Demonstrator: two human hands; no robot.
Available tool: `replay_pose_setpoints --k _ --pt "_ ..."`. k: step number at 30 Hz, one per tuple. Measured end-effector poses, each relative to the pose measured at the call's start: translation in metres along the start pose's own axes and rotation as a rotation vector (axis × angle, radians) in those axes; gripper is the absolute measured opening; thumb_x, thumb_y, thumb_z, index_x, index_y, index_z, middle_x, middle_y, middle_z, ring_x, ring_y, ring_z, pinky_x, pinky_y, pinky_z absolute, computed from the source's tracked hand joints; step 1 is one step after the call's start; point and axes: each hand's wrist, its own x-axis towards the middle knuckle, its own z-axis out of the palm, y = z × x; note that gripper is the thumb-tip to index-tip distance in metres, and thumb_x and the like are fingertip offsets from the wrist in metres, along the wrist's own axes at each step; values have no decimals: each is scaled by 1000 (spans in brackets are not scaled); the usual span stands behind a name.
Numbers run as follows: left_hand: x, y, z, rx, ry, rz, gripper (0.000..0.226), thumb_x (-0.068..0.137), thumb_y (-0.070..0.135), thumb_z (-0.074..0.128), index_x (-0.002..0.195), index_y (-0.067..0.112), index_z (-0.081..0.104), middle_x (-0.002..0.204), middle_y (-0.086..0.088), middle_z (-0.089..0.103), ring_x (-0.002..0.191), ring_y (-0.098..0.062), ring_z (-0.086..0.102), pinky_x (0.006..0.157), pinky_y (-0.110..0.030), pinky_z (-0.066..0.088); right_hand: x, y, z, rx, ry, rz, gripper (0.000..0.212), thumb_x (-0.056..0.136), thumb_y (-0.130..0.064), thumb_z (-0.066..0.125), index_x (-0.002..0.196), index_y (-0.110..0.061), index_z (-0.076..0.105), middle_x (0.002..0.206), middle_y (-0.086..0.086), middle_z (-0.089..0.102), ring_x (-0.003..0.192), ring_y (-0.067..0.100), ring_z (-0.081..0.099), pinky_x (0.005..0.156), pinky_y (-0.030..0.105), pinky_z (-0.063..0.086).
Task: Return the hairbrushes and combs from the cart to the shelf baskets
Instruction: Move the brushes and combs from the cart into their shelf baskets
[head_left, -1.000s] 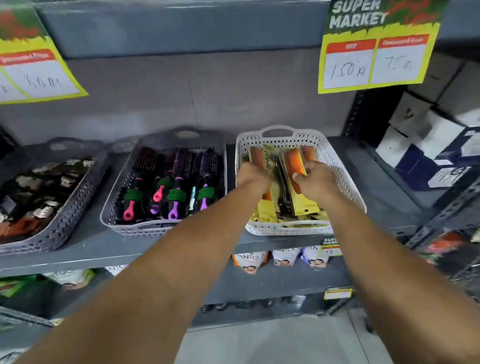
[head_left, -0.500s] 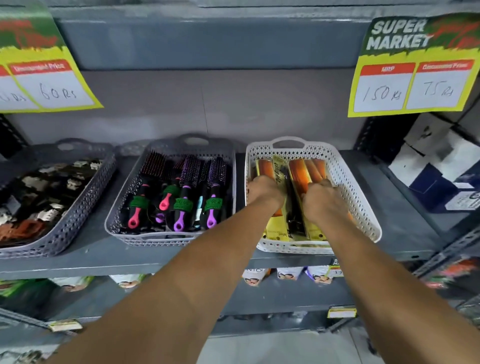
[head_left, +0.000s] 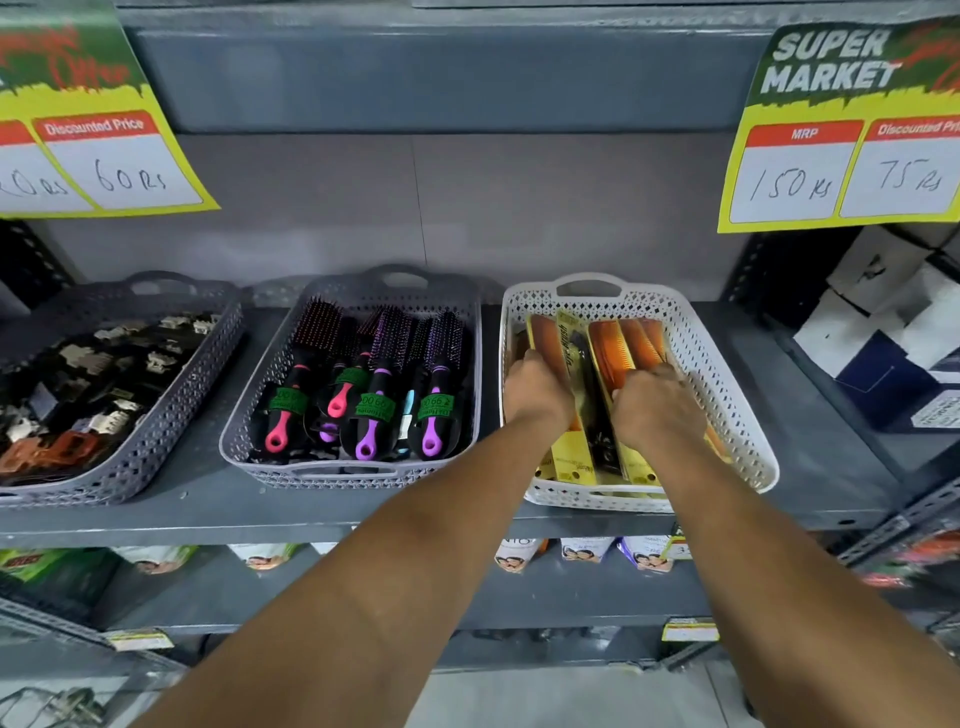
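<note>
A white perforated basket (head_left: 727, 410) stands at the right of the grey shelf and holds orange combs (head_left: 623, 343) in yellow packs plus a black comb pack (head_left: 579, 348). Both hands are inside it. My left hand (head_left: 535, 389) is curled over the packs along the basket's left side. My right hand (head_left: 654, 405) grips the orange comb packs on the right; the fingertips are hidden. To its left, a grey basket (head_left: 249, 415) holds several round hairbrushes (head_left: 384, 374) with pink and purple handles. The cart is out of view.
Another grey basket (head_left: 171, 415) full of hair clips (head_left: 78, 389) sits at the far left. Yellow price signs (head_left: 841, 140) hang from the shelf above. White boxes (head_left: 883, 312) are stacked to the right. Small product packs (head_left: 587, 551) line the lower shelf.
Both hands have gone lower and deeper into the white basket, bringing the comb packs down flat among the others. The view has moved closer to the shelf.
</note>
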Motion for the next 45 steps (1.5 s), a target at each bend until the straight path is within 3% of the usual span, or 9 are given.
replay_pose_setpoints --k 8,13,18,24,26,31,37,42,45 --pt "-6 -1 0 -152 -20 42 39 89 16 52 127 12 42 111 -17 67 100 -37 64 85 -41 51 3 25 -14 93 126 -77 40 90 -35 49 121 -11 58 122 19 52 116 37 47 95 48 45" --pt "-9 4 17 125 -46 22 31 94 24 45 120 8 50 122 -19 55 109 -38 48 91 -44 37 3 42 2 174 -105 -26 49 95 -35 40 136 -7 40 141 23 38 133 38 35 109 53 35" --pt "-9 10 22 183 -73 13 37 94 28 44 128 14 48 135 -19 43 120 -40 38 96 -48 36 4 32 2 167 -127 -17 56 93 -39 42 140 -8 39 156 9 26 135 35 36 109 50 35" --pt "-11 11 18 181 -156 56 40 95 34 40 129 12 47 150 -17 31 134 -41 28 107 -50 30 -7 28 -1 129 -37 -36 41 88 -44 44 107 -15 64 126 14 57 108 34 56 90 47 51" --pt "-12 11 19 184 -206 41 45 95 38 38 135 16 41 156 -16 21 140 -43 19 111 -52 25 -5 36 -3 212 18 -35 39 90 -42 44 113 -16 62 116 15 62 105 35 57 89 46 51" --pt "-16 15 26 214 -256 -14 56 95 44 34 145 21 24 160 -15 6 143 -43 5 111 -57 18 3 45 5 251 -103 -11 49 94 -38 38 134 -9 44 136 17 49 124 38 45 102 51 42" --pt "-16 13 24 282 -355 16 64 95 42 32 150 24 6 160 -15 -8 144 -41 -6 114 -55 9 2 42 5 222 -150 -138 46 94 -41 36 138 -27 43 159 -4 20 126 33 46 109 44 33" --pt "-18 7 19 280 -343 3 67 94 45 30 150 21 2 159 -18 -10 145 -37 -6 115 -51 11 2 46 9 202 -169 -74 52 94 -46 33 139 -21 41 149 12 40 138 33 32 116 46 24" --pt "-20 8 21 294 -349 29 67 95 45 30 150 19 3 160 -15 -7 145 -38 -5 115 -53 10 -1 44 4 224 -165 -40 51 93 -41 36 142 -25 32 143 15 47 130 35 42 108 50 36"
